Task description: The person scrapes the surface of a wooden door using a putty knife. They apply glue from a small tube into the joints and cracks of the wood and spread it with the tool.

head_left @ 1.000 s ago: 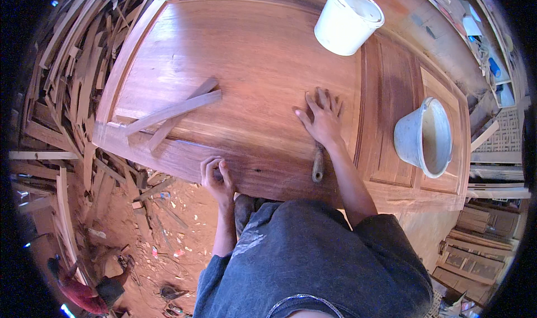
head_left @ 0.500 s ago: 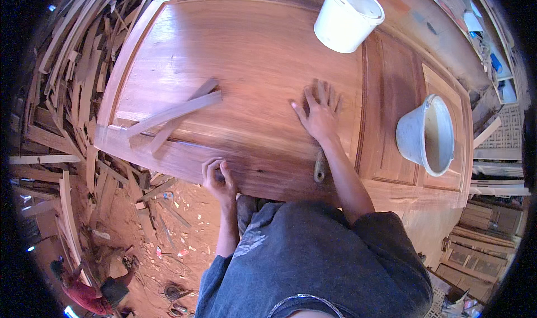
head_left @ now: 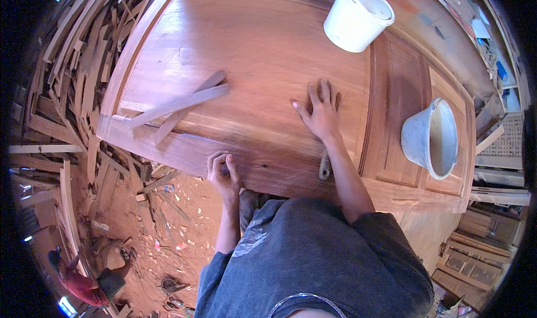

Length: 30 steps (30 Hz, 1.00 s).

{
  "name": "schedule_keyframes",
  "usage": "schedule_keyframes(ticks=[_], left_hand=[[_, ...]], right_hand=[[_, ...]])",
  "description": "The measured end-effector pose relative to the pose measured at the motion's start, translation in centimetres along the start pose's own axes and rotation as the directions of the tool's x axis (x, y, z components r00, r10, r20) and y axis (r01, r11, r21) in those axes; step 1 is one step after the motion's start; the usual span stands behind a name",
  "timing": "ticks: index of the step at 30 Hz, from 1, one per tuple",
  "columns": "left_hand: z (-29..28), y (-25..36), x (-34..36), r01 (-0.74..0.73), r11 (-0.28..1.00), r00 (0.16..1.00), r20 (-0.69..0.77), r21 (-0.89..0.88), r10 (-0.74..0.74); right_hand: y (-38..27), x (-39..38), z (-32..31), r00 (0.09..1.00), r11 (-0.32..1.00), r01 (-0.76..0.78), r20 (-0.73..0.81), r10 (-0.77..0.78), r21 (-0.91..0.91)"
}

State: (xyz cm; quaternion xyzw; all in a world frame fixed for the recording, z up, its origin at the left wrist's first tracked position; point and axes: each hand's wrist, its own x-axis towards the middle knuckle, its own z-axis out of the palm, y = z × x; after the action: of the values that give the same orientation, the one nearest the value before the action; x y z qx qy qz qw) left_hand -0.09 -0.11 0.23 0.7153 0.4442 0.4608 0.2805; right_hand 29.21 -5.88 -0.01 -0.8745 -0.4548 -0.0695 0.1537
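Note:
My right hand [head_left: 323, 114] lies with fingers spread on the broad brown panel of a wooden door [head_left: 251, 60], holding nothing. Close to the door's near edge is my left hand [head_left: 225, 172], its fingers curled in toward the thumb. I see nothing between them. Partly under my right forearm, a worn tool handle [head_left: 324, 167] with a hole in its end lies on the door; the rest of the tool is hidden. Left of my right hand, two flat wooden strips [head_left: 184, 102] cross one another on the surface.
A white bucket [head_left: 358, 21] stands at the door's far side, and a grey bucket [head_left: 419, 136] at its right. Scrap wood [head_left: 84, 83] is heaped at the left. Shavings litter the earth floor [head_left: 168, 223]. A person in a red top [head_left: 81, 284] is low at the left.
The view has shifted slightly, so the door and buckets appear a little further right. My right hand stays spread on the panel; my left hand remains curled by the near edge.

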Motion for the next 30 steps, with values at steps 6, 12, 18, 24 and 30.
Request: schedule_keyframes(ticks=[6, 12, 18, 24, 30], left_hand=[[0.1, 0.1, 0.0, 0.008, 0.999, 0.999, -0.041, -0.032, -0.01], [-0.1, 0.3, 0.1, 0.013, 1.0, 1.0, -0.011, -0.025, -0.013], [-0.1, 0.4, 0.2, 0.028, 0.999, 0.999, -0.022, -0.035, -0.029], [0.1, 0.2, 0.3, -0.039, 0.999, 0.999, -0.031, -0.022, 0.039], [0.0, -0.4, -0.1, -0.001, 1.0, 1.0, -0.028, -0.017, 0.001]], right_hand=[[-0.6, -0.5, -2.4, 0.996, 0.998, -0.027, 0.084, 0.032, -0.06], [-1.1, -0.6, -0.8, 0.998, 1.0, 0.002, 0.066, -0.001, -0.013], [-0.7, 0.2, -0.8, 0.999, 0.998, -0.024, 0.042, 0.027, -0.052], [0.0, -0.6, -1.6, 0.995, 0.999, 0.006, 0.104, 0.0, -0.05], [-0.2, -0.1, -1.1, 0.995, 1.0, 0.026, 0.094, -0.025, -0.016]])
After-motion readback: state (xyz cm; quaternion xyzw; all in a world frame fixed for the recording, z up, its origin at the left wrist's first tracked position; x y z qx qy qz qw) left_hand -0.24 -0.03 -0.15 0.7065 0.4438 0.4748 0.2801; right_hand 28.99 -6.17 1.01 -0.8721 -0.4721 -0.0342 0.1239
